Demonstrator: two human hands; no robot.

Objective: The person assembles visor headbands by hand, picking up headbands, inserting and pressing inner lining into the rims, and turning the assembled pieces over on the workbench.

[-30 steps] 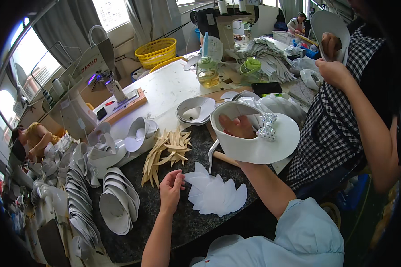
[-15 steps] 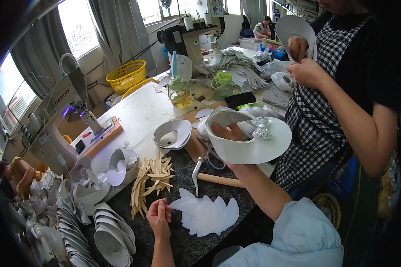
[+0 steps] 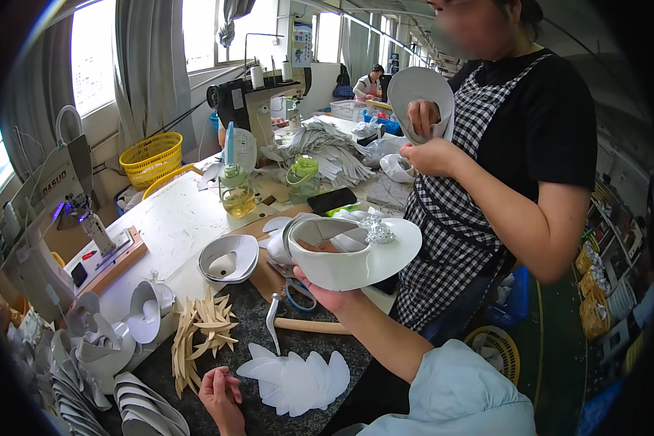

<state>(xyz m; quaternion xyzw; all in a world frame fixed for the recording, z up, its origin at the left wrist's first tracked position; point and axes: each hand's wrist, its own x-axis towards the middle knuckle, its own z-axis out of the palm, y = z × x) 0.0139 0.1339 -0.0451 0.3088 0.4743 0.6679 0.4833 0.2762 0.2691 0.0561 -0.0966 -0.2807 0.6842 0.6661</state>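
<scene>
My right hand (image 3: pixel 325 292) holds up a white shoe upper (image 3: pixel 363 260) from beneath, above the far edge of the dark work surface. A silver, sparkling ornament (image 3: pixel 376 229) sits on the upper's top. My left hand (image 3: pixel 222 397) rests low at the front, fingers loosely bent and apart, with nothing visible in them. Right beside it lies a fanned pile of thin white pieces (image 3: pixel 298 381). Behind the left hand is a heap of tan pointed strips (image 3: pixel 203 330). A hammer with a wooden handle (image 3: pixel 312 326) lies beyond the white pieces, near blue-handled scissors (image 3: pixel 298 296).
Stacked white uppers (image 3: pixel 149 407) crowd the left. A nested white upper (image 3: pixel 228 259), a jar of yellowish liquid (image 3: pixel 237 200) and a phone (image 3: pixel 331 199) stand farther back. At right, a co-worker in a checked apron (image 3: pixel 450 240) holds another upper (image 3: pixel 418 94). A sewing machine (image 3: pixel 94 232) stands left.
My view has turned to the right, so the table's things sit farther left in the picture. The upper stays in my right hand, turned slightly. My left hand's fingers have loosened.
</scene>
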